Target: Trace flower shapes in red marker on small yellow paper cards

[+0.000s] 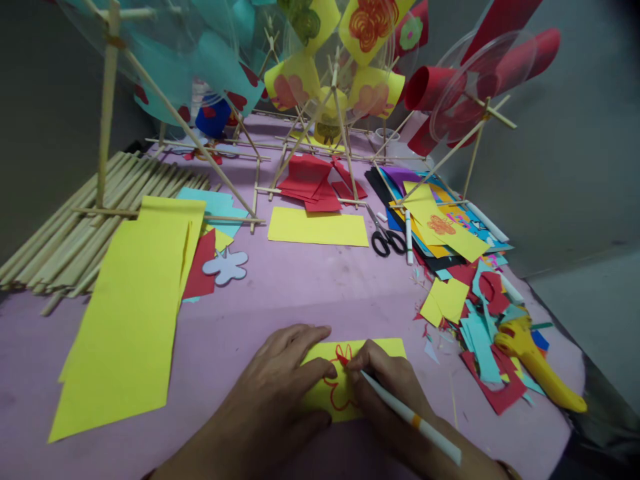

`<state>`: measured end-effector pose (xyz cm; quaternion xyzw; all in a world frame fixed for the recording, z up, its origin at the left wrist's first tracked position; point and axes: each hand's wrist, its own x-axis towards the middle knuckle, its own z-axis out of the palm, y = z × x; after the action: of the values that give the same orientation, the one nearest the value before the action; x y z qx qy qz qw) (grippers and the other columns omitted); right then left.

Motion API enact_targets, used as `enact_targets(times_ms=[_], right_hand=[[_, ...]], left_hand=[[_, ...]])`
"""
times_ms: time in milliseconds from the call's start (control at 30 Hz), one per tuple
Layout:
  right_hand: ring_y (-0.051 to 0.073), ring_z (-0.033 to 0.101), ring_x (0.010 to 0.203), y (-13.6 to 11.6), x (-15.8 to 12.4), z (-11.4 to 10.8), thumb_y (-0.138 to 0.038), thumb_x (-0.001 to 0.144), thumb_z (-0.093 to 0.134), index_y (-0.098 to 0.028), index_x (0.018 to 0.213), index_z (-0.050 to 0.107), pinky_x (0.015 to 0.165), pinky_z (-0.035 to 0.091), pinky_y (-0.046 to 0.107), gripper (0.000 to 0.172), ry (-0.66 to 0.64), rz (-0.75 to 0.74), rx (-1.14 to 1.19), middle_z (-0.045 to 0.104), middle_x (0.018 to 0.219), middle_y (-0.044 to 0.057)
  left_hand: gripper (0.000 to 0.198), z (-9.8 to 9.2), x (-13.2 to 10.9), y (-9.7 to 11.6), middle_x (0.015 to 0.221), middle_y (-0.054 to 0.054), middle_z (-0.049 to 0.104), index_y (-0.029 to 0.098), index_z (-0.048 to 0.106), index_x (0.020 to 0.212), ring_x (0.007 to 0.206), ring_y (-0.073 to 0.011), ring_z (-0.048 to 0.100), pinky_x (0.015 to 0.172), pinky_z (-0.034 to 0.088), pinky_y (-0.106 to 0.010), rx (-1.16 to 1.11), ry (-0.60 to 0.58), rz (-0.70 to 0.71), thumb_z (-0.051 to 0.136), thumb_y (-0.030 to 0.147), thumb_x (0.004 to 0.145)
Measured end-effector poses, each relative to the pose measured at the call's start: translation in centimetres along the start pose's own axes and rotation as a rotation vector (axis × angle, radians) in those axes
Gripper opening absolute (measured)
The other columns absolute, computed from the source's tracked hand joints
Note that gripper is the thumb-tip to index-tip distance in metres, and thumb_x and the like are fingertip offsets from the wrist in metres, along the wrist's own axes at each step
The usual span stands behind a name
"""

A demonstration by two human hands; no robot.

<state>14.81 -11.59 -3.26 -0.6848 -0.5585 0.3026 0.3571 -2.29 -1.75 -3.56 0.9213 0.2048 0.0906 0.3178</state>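
A yellow paper strip (395, 348) lies on the table in front of me, with a red butterfly outline (342, 399) partly drawn on it. My right hand (385, 387) is closed around a white marker (425, 430), its red tip touching the paper near the butterfly's antennae. Part of the drawing is hidden behind that hand. My left hand (285, 380) rests on the paper's left side, fingers spread and flat. Farther up the table lie a grey butterfly-shaped cutout (226, 267) and another yellow strip (318, 227).
Scissors (384, 239) and a capped marker (409, 238) lie beyond my hands. Paper scraps (483, 340) and a yellow glue gun (543, 367) are at right. Wooden sticks (60, 233) and large yellow sheets (127, 313) are at left. Stick-framed paper pinwheels (335, 87) stand behind.
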Motion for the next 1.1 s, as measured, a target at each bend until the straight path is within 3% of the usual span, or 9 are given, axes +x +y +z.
enact_targets(times_ms=[567, 800, 1100], right_hand=[[0.009, 0.044, 0.037, -0.45, 0.14, 0.01, -0.016, 0.078, 0.04, -0.021, 0.067, 0.046, 0.038, 0.03, 0.017, 0.014, 0.055, -0.073, -0.066, 0.048, 0.048, -0.006], [0.008, 0.038, 0.038, 0.24, -0.42, 0.06, -0.02, 0.083, 0.042, -0.021, 0.075, 0.046, 0.038, 0.027, 0.017, 0.01, 0.066, -0.019, -0.008, 0.04, 0.049, -0.009], [0.008, 0.04, 0.039, 0.33, -0.16, 0.24, -0.022, 0.086, 0.043, -0.021, 0.078, 0.046, 0.04, 0.027, 0.017, 0.008, 0.036, 0.069, 0.027, 0.042, 0.051, -0.009]], left_hand=[[0.037, -0.01, 0.06, 0.06, 0.141, -0.001, 0.04, 0.026, 0.056, 0.096, 0.124, -0.0283, 0.035, 0.099, 0.035, -0.047, -0.003, -0.022, -0.003, 0.063, 0.009, 0.064], [0.032, 0.03, -0.03, 0.01, 0.14, 0.0, 0.04, 0.027, 0.056, 0.097, 0.124, -0.028, 0.034, 0.099, 0.035, -0.045, 0.001, -0.018, -0.007, 0.064, 0.015, 0.069], [0.03, -0.01, 0.0, -0.04, 0.14, -0.001, 0.04, 0.027, 0.056, 0.096, 0.124, -0.0282, 0.034, 0.099, 0.036, -0.046, 0.009, -0.022, -0.007, 0.064, 0.015, 0.069]])
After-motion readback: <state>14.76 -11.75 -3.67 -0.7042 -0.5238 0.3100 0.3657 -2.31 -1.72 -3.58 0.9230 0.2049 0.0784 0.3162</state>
